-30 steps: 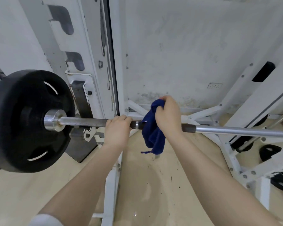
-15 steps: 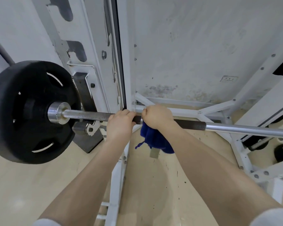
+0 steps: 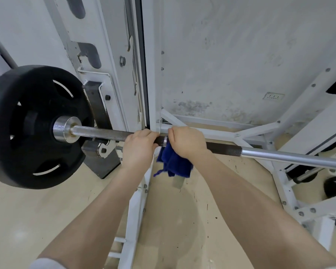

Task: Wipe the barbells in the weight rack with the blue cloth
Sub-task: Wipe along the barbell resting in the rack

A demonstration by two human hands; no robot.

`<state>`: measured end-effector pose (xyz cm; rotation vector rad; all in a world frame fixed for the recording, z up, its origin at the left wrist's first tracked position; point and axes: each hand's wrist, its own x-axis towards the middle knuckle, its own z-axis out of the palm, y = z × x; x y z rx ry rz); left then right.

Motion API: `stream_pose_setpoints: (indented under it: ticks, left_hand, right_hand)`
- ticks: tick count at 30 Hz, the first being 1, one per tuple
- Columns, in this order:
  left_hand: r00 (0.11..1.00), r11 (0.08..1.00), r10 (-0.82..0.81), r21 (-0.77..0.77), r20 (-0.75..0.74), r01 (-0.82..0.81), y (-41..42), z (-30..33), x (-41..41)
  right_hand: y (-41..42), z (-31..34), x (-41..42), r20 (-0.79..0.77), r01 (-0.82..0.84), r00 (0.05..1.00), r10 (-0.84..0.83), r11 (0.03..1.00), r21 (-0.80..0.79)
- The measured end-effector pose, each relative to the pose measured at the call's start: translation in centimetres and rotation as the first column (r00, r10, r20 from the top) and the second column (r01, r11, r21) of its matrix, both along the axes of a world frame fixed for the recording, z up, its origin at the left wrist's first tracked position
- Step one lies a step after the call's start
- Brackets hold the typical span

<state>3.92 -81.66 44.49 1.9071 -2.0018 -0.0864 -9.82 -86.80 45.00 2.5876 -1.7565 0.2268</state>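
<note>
Our bar (image 3: pixel 105 133) lies sideways in front of us, from the black plate (image 3: pixel 33 125) on our left to the shiny end far off on our right. It rests in the white rack (image 3: pixel 113 78). That long line is what matters, because the wipe has to slide along it.

Our right hand (image 3: pixel 186 141) is closed over the bar with the cloth (image 3: pixel 173 162) under it. The cloth is squeezed against the dark rough part, and its loose end hangs down below our wrist.

Our left hand (image 3: pixel 140 148) is wrapped tight on the bare bar, just beside the right hand, almost touching it. It is nearer the plate.

So the cloth is boxed in on the left. We think most of the bar left to wipe runs off to the right, away from our left hand. The right hand is the one to slide.
</note>
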Motion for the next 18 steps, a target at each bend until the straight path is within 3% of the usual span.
stream_pose_setpoints:
  ticks: [2, 5, 7, 10, 12, 14, 18]
  left_hand:
    - [1.0, 1.0, 0.001, -0.003, -0.001, -0.001, 0.0, 0.0, -0.1]
    - [1.0, 1.0, 0.012, 0.014, -0.022, -0.011, 0.0, 0.2, -0.1]
    - [0.999, 0.999, 0.019, 0.029, -0.037, -0.018, -0.1, 0.5, 0.0]
    - [0.999, 0.999, 0.002, 0.033, -0.044, -0.001, -0.1, 0.7, 0.2]
    - [0.999, 1.0, -0.011, 0.027, -0.04, 0.012, -0.1, 0.7, 0.3]
    - [0.999, 0.999, -0.02, 0.033, -0.034, 0.021, -0.1, 0.7, 0.3]
    - [0.996, 0.996, -0.051, 0.077, 0.077, 0.045, -0.5, 1.4, 0.1]
  right_hand:
    - [-0.2, -0.1, 0.0, 0.025, 0.048, 0.998, -0.049, 0.998, 0.048]
    - [1.3, -1.4, -0.5, -0.045, 0.015, 0.999, -0.028, 0.964, -0.267]
    - [1.8, -2.8, -2.7, -0.093, 0.007, 0.995, -0.039, 0.946, -0.325]
    - [1.9, -3.0, -7.5, -0.043, 0.148, 0.982, -0.184, 0.894, -0.423]
    - [2.4, -2.6, -9.1, -0.024, 0.266, 0.954, -0.298, 0.885, -0.381]
    - [2.3, -2.5, -8.7, -0.093, 0.338, 0.927, -0.364, 0.916, -0.217]
    - [1.7, -2.8, -5.9, -0.081, 0.258, 0.959, -0.273, 0.953, -0.16]
